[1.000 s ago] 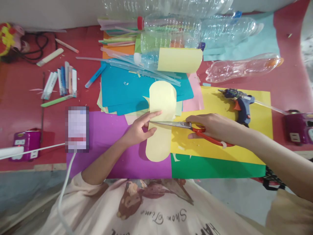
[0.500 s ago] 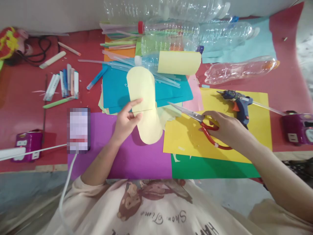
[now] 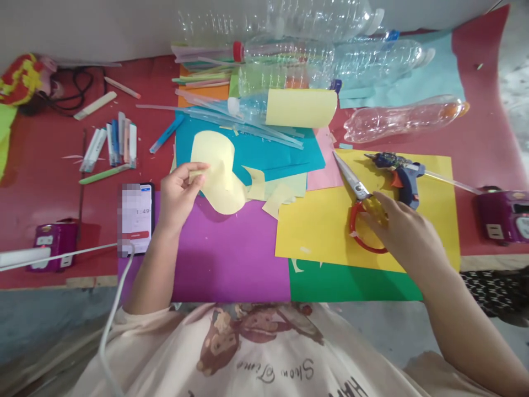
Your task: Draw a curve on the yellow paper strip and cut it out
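A pale yellow paper cutout (image 3: 225, 190) with rounded ends is pinched at its edge between the thumb and fingers of my left hand (image 3: 181, 190). It bends a little above the purple sheet (image 3: 231, 253) and the blue sheets (image 3: 281, 157). Over the yellow sheet (image 3: 314, 220), my right hand (image 3: 407, 231) has its fingers at the red-handled scissors (image 3: 356, 190). Their blades are together and point away from me, up and left. The palm hides part of the handles. Pale paper offcuts (image 3: 281, 199) lie between the two hands.
A glue gun (image 3: 407, 179) lies right of the scissors. Clear plastic bottles (image 3: 289, 60) and thin translucent sticks (image 3: 256, 132) lie at the back. Markers (image 3: 119, 138), a phone (image 3: 140, 220) and its white cable (image 3: 118, 292) are at left. Purple power sockets (image 3: 504, 218) stand at both sides.
My left hand has moved left with the paper cutout, which now bends and tilts. The scissors have shifted right and turned to point further away from me, their handles lower under my right hand.
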Motion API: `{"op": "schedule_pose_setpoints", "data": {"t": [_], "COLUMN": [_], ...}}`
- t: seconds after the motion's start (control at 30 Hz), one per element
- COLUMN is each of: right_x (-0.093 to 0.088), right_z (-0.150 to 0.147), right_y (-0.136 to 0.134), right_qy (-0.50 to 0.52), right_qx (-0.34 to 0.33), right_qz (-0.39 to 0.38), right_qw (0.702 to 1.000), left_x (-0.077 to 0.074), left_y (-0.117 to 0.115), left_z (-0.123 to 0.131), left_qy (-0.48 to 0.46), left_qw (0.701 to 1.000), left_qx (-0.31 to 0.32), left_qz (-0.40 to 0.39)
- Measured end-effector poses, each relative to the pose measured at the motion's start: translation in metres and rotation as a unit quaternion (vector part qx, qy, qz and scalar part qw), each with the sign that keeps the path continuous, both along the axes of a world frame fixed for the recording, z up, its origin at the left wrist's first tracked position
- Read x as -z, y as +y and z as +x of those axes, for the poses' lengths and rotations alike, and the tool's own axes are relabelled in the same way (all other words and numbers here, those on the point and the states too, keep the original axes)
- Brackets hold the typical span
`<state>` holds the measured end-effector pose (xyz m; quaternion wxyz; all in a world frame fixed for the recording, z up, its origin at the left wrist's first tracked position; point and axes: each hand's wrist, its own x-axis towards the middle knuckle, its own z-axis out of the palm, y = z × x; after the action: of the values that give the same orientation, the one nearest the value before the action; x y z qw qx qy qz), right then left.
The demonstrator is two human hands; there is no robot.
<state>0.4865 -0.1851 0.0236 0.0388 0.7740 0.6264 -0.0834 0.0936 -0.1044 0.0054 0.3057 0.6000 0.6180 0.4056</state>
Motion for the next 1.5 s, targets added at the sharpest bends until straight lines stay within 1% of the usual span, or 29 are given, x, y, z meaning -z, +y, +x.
{"op": "schedule_pose_setpoints", "data": {"t": [0.1,0.13,0.2,0.23,0.3,0.37,0.43,0.5,0.6,0.7,0.8,0.87,0.9,0.97,1.03,1.07,1.13,1.2,1.27,1.3,1.33,1.4,1.43,1.5], "right_x": [-0.016,-0.020,-0.023,-0.021,-0.013,0.001,0.014,0.024,0.032,0.032,0.029,0.027,0.027,0.028,0.031,0.033,0.035,0.034,0.030,0.027,0.023,0.015,0.012,0.007], "right_z": [-0.008,-0.012,-0.021,-0.026,-0.036,-0.048,-0.060,-0.071,-0.083,-0.090,-0.092,-0.092,-0.093,-0.095,-0.099,-0.100,-0.101,-0.094,-0.080,-0.071,-0.062,-0.045,-0.039,-0.035], "right_y": [0.002,0.004,0.010,0.014,0.021,0.028,0.032,0.034,0.031,0.026,0.023,0.023,0.023,0.023,0.021,0.019,0.015,0.015,0.020,0.023,0.028,0.037,0.042,0.050], "right_qy": [-0.041,-0.035,0.001,0.025,0.073,0.118,0.141,0.147,0.154,0.161,0.179,0.183,0.183,0.181,0.185,0.190,0.211,0.240,0.251,0.243,0.223,0.173,0.151,0.132], "right_qx": [-0.011,-0.024,-0.071,-0.103,-0.180,-0.271,-0.333,-0.368,-0.408,-0.437,-0.462,-0.465,-0.466,-0.476,-0.493,-0.498,-0.499,-0.479,-0.419,-0.373,-0.321,-0.243,-0.217,-0.208], "right_qz": [0.010,0.022,0.041,0.045,0.054,0.067,0.079,0.080,0.062,0.049,0.042,0.039,0.038,0.034,0.026,0.022,0.022,0.042,0.083,0.107,0.125,0.149,0.160,0.171], "right_qw": [0.999,0.999,0.997,0.993,0.979,0.953,0.929,0.914,0.898,0.883,0.868,0.865,0.865,0.860,0.850,0.846,0.840,0.844,0.868,0.889,0.912,0.943,0.951,0.954], "left_x": [0.006,0.008,0.011,0.013,0.016,0.018,0.020,0.020,0.019,0.019,0.018,0.015,0.013,0.010,0.009,0.010,0.012,0.014,0.013,0.011,0.009,0.004,0.001,-0.006], "left_y": [0.008,0.011,0.015,0.016,0.017,0.017,0.016,0.016,0.017,0.018,0.015,0.011,0.008,0.003,-0.002,-0.004,-0.007,-0.012,-0.019,-0.024,-0.029,-0.038,-0.042,-0.046], "left_z": [-0.017,-0.023,-0.032,-0.036,-0.041,-0.042,-0.041,-0.038,-0.035,-0.034,-0.027,-0.014,-0.006,0.014,0.034,0.042,0.054,0.057,0.054,0.050,0.046,0.040,0.038,0.038], "left_qy": [0.008,0.025,0.089,0.132,0.219,0.282,0.315,0.328,0.326,0.321,0.334,0.341,0.343,0.343,0.342,0.344,0.352,0.350,0.344,0.342,0.340,0.334,0.332,0.327], "left_qw": [1.000,0.999,0.995,0.990,0.975,0.959,0.948,0.943,0.945,0.946,0.939,0.934,0.932,0.924,0.907,0.898,0.880,0.872,0.871,0.870,0.868,0.867,0.868,0.875], "left_qx": [0.021,0.030,0.046,0.046,0.033,0.016,0.005,-0.002,0.011,0.031,0.027,0.042,0.069,0.149,0.238,0.269,0.317,0.340,0.347,0.349,0.352,0.355,0.353,0.343], "left_qz": [0.017,0.017,-0.004,-0.012,-0.005,0.024,0.047,0.050,0.037,0.035,0.073,0.096,0.097,0.083,0.066,0.056,0.041,0.041,0.059,0.071,0.087,0.105,0.107,0.097]}}
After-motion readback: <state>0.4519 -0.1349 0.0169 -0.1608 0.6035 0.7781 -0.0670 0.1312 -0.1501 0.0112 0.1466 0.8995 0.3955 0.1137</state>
